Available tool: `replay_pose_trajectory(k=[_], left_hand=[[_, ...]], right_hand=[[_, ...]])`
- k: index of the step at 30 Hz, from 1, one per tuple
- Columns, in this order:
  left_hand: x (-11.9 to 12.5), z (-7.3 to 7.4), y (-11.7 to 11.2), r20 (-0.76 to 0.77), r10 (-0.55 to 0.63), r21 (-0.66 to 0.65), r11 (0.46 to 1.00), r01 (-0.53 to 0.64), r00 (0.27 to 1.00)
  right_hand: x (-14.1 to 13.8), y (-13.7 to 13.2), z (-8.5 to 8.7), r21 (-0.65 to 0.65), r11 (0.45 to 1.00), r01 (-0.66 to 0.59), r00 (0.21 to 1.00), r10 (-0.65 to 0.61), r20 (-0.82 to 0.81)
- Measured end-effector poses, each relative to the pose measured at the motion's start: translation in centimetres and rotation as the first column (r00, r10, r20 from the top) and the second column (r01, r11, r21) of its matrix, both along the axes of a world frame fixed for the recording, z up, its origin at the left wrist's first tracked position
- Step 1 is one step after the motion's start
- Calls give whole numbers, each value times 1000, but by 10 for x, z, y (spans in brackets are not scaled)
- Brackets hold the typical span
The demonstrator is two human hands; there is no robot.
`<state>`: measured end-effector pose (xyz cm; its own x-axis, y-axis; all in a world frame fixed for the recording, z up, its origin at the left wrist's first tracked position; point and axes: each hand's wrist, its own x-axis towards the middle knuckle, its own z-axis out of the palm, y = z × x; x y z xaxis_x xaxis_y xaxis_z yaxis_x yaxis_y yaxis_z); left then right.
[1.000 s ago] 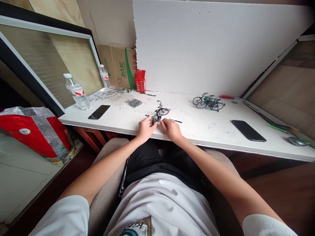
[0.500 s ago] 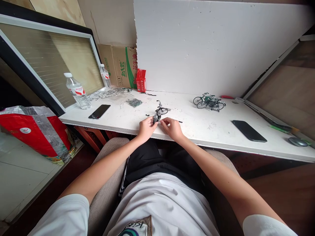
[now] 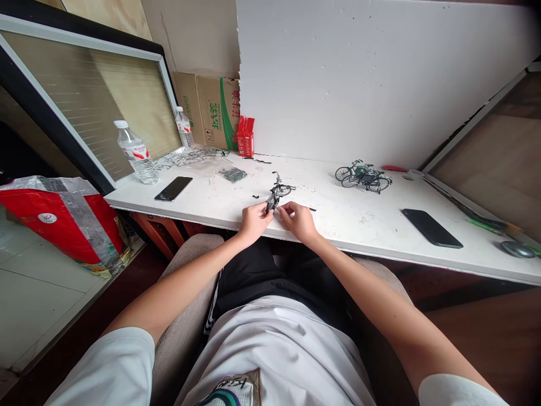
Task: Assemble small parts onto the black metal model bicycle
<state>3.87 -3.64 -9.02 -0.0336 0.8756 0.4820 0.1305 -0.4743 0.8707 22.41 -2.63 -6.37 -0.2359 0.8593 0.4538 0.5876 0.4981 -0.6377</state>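
A small black model bicycle (image 3: 282,190) is held at the front of the white table (image 3: 355,223), its handlebar pointing away from me. My left hand (image 3: 255,219) is closed on its near end, around the rear wheel. On the other side, my right hand (image 3: 299,219) has its fingertips pinched together against the same end; whether a tiny part sits between them is hidden. A small black piece (image 3: 256,197) lies to the left of the bicycle, and a thin black stick (image 3: 311,209) is just past my right hand.
Finished-looking model bicycles (image 3: 363,177) stand at the back right. Phones lie left (image 3: 173,189) and right (image 3: 431,228). A bag of small parts (image 3: 235,175), wire-like frames (image 3: 198,157), a water bottle (image 3: 138,153), a red box (image 3: 245,137) and a mouse (image 3: 517,248) also occupy the table.
The whole view has shifted slightly, so things appear a little further right. Both hands keep their places on the model bicycle, with hardly any finger movement.
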Motion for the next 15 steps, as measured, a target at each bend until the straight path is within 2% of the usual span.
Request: replay_pose_trajectory(k=[7, 15], left_hand=[[2, 1, -4, -39, 20, 4, 1000, -20, 999], [2, -1, -1, -39, 56, -17, 998, -57, 998]], right_hand=[[-1, 1, -1, 3, 1000, -12, 1000, 12, 13], [1, 5, 2, -50, 994, -97, 991, 92, -95]])
